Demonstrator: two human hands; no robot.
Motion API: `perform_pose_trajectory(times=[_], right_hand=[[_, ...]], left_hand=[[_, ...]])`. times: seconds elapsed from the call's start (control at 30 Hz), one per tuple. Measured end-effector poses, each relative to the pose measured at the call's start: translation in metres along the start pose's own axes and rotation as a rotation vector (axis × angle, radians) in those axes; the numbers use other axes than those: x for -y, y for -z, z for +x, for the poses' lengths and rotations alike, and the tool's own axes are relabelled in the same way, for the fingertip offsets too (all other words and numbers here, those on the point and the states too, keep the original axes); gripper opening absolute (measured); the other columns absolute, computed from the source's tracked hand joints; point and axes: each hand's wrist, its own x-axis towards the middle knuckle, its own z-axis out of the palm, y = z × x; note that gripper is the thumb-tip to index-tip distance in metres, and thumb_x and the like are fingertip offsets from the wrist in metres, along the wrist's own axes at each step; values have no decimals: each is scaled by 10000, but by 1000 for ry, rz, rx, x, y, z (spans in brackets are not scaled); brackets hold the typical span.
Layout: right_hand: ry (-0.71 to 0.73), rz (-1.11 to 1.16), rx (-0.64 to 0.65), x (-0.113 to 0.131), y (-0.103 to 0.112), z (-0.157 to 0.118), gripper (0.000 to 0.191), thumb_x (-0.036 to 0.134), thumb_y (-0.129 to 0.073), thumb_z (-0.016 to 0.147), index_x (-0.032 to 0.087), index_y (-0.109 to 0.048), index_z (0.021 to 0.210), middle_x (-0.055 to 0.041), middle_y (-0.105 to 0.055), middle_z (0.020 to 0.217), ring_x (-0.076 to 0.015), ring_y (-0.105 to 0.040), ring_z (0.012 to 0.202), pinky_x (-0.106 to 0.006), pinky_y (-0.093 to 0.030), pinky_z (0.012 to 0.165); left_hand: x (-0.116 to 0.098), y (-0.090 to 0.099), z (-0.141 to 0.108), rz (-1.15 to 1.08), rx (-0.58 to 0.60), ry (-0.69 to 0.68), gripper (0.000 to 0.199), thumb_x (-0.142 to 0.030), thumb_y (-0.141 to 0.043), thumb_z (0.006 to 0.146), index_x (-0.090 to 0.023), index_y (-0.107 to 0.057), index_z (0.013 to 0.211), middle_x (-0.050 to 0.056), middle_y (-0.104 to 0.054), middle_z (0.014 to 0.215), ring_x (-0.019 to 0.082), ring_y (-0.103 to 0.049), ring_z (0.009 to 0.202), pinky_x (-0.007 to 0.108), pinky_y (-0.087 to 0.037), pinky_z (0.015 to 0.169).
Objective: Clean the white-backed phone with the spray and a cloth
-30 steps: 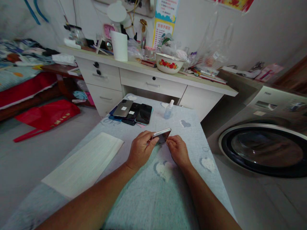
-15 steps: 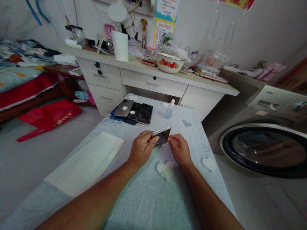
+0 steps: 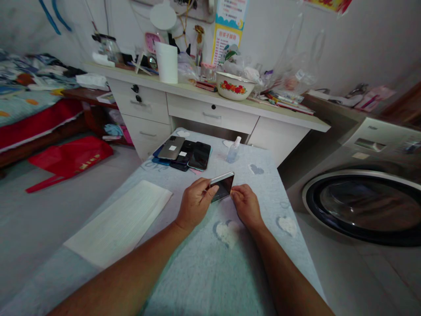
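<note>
My left hand [image 3: 196,203] grips a phone [image 3: 224,186] by its left end, thumb over the dark screen. The phone is tilted above the cloth-covered table [image 3: 210,272]. My right hand [image 3: 245,202] is at the phone's right edge with its fingers pinched together; what they hold, if anything, is too small to make out. Beyond the hands, several phones lie in overlapping piles, with a grey phone [image 3: 172,148] at the left and a black phone [image 3: 200,156] at the right. A clear spray bottle [image 3: 233,150] stands right of them.
A pale folded cloth or paper [image 3: 120,223] lies at the table's left. Behind the table stands a white desk [image 3: 210,115] with a floral bowl [image 3: 235,87] and a white container [image 3: 166,62]. A washing machine [image 3: 365,175] is at the right, a red bag [image 3: 74,160] on the floor.
The camera view has shifted very slightly. Both hands and the phone keep nearly the same places, the phone's tilt a touch different.
</note>
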Motion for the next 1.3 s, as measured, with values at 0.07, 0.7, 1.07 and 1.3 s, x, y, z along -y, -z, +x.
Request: perform_pose_trajectory(times=[0.07, 0.7, 1.07, 1.3], right_hand=[[-10, -67, 22, 0, 0, 0, 173, 228, -514, 844, 190, -681, 869, -50, -607, 849, -178, -600, 805, -294, -475, 757], [41, 109, -54, 7, 1, -1, 163, 257, -509, 876, 200, -659, 901, -52, -583, 893, -176, -591, 849, -303, -488, 783], [-20, -195, 80, 1, 2, -1, 204, 195, -492, 839, 177, -691, 880, -66, -615, 853, -203, -595, 821, -328, -459, 769], [15, -182, 46, 2, 3, -1, 182, 178, -503, 822, 199, -684, 817, -49, -598, 804, -196, -579, 795, -320, -451, 750]], left_hand=[[1, 0, 0, 1, -5, 2, 206, -323, -518, 908, -169, -589, 790, -15, -522, 731, 122, -510, 694, 226, -373, 638], [0, 0, 0, -11, -8, 16, 249, -345, -504, 910, -173, -550, 736, -24, -490, 710, 121, -496, 676, 227, -363, 624], [5, -2, -1, -51, -46, 39, 223, -312, -527, 898, -168, -568, 733, -31, -511, 711, 109, -495, 671, 212, -362, 622], [2, 0, 1, -46, -10, 37, 230, -325, -521, 899, -167, -561, 736, -26, -493, 704, 115, -499, 678, 216, -381, 634]])
